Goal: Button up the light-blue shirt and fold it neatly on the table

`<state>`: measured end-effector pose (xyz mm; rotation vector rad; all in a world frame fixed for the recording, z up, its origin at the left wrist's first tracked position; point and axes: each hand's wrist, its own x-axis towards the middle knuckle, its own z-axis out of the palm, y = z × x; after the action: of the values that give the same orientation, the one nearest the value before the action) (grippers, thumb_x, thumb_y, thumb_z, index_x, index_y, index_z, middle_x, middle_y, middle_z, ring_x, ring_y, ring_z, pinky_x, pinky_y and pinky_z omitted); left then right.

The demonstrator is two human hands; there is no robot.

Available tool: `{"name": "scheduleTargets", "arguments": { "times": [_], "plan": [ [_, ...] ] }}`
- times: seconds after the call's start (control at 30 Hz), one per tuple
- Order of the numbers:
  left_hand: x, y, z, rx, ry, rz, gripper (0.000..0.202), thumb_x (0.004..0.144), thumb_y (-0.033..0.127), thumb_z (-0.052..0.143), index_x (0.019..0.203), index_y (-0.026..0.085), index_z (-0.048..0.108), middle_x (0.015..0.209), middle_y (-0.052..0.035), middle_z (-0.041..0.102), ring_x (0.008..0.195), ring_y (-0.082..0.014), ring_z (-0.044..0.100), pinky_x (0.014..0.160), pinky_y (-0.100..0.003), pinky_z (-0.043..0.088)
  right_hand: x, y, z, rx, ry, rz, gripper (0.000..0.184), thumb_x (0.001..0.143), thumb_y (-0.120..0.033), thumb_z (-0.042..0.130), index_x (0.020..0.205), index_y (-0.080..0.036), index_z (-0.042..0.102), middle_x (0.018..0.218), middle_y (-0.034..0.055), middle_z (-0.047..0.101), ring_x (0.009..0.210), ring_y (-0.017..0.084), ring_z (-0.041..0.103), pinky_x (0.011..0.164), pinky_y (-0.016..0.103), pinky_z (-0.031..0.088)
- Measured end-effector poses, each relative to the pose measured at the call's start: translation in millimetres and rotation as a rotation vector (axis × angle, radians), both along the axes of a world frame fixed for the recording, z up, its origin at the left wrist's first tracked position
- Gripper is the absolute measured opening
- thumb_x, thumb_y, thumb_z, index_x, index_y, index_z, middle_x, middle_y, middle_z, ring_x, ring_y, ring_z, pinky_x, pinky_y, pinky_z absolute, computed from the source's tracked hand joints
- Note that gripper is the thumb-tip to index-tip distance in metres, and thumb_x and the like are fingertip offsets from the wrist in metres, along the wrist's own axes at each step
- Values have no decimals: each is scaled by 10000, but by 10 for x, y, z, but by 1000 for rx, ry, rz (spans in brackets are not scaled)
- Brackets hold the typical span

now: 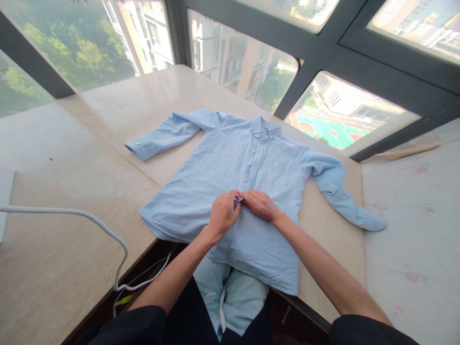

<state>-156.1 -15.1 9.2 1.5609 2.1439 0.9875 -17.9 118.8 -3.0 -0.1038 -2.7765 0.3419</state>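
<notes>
A light blue button-up shirt (204,184) lies front side up, its collar toward the window and its sleeves spread to both sides. My left hand (225,211) pinches the front edge of the shirt at the button placket, around mid-chest to belly height. Close against it, my right hand (260,205) grips the same placket from the other side, fingertips meeting. A small fold of cloth stands up between the fingers. Any button there is hidden by them. Above the hands, the placket runs up to the collar with small buttons along it.
The shirt rests on a beige stone-look ledge (165,93) below grey-framed windows (309,45). A white cable (89,216) curves over the left part and hangs past the front edge. A wall with a flower pattern (409,230) borders the right side.
</notes>
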Motion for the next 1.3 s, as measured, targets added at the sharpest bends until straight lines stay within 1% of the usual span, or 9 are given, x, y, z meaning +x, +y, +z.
{"name": "scheduleTargets", "arguments": {
  "times": [0.2,0.43,0.6,0.7,0.83,1.03,1.1,1.2,1.3],
  "plan": [
    [30,33,-38,-39,14,22,316,896,177,554,1210,214,554,1000,-48,741,965,-207,673,885,-328,491,1,6,-12,-21,8,-26,304,1004,-218,439,1279,-189,564,1056,115,704,950,216,669,845,364,538],
    [28,40,-94,-7,16,61,350,868,160,585,1213,208,556,971,-38,748,965,-209,677,883,-330,476,-15,37,35,1,-41,-16,309,1017,-246,410,1272,-169,567,970,105,713,891,211,672,817,347,530],
    [26,41,-103,8,15,59,333,861,155,591,1188,210,562,964,-31,749,973,-207,673,880,-334,462,12,75,71,14,-73,-14,331,1017,-232,392,1307,-180,542,916,88,719,843,201,676,788,336,525],
    [22,38,-99,12,18,51,319,859,153,594,1173,208,567,961,-26,752,964,-207,674,880,-334,459,11,82,69,27,-41,-1,335,1010,-220,399,1319,-175,519,942,88,728,838,201,681,772,333,524],
    [15,39,-119,45,29,44,305,850,141,606,1148,194,574,951,-22,755,954,-213,675,870,-341,469,-2,70,44,18,52,9,353,998,-186,415,1347,-174,468,992,83,735,854,199,686,769,334,526],
    [6,54,-205,186,37,39,360,829,107,624,1168,208,558,934,-16,750,923,-198,679,860,-335,505,-1,56,2,-18,160,-4,405,984,-182,452,1387,-207,421,945,57,734,836,195,690,762,333,536],
    [4,58,-221,206,35,30,360,825,98,624,1158,220,565,930,-15,748,914,-194,681,859,-330,510,-1,58,-13,-39,162,-12,411,981,-184,457,1389,-215,423,949,58,732,854,200,690,773,338,539],
    [1,65,-215,190,19,35,311,815,97,627,1097,223,592,900,-15,746,884,-195,683,847,-329,513,-8,59,-23,-71,136,-26,407,976,-178,451,1381,-218,434,961,61,728,881,207,686,798,349,541],
    [-10,75,-180,161,-77,77,284,794,101,640,1050,220,603,881,-9,746,847,-183,684,832,-321,514,-20,34,15,-92,77,-55,381,976,-173,433,1353,-208,465,973,70,715,912,211,675,827,357,536]
  ]
}}
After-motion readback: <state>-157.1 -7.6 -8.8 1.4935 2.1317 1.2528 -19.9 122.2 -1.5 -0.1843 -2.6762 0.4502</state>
